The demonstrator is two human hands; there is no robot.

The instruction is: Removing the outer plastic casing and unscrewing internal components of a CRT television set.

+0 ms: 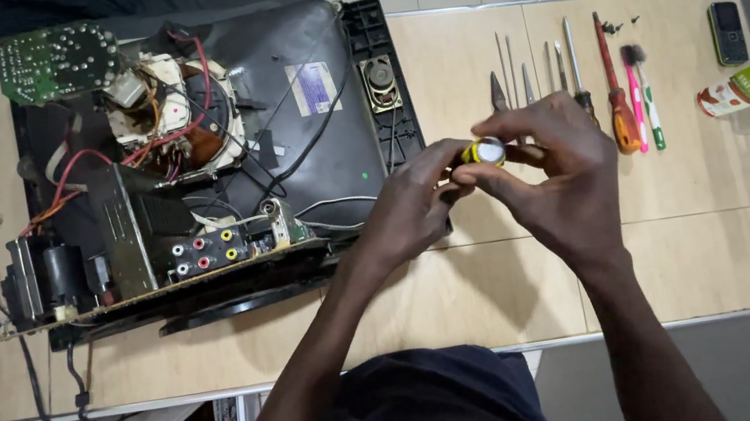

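Head view, small yellow roll (485,152), possibly tape

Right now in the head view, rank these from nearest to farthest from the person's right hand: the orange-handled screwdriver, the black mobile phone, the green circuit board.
From the right hand:
1. Orange-handled screwdriver, just to its right among the tools.
2. Black mobile phone, far right of the table.
3. Green circuit board, far left, atop the opened television.

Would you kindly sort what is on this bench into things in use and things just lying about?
In use:
left hand
right hand
small yellow roll

Lying about:
opened television chassis
row of screwdrivers
toothbrush
mobile phone
plastic bottle
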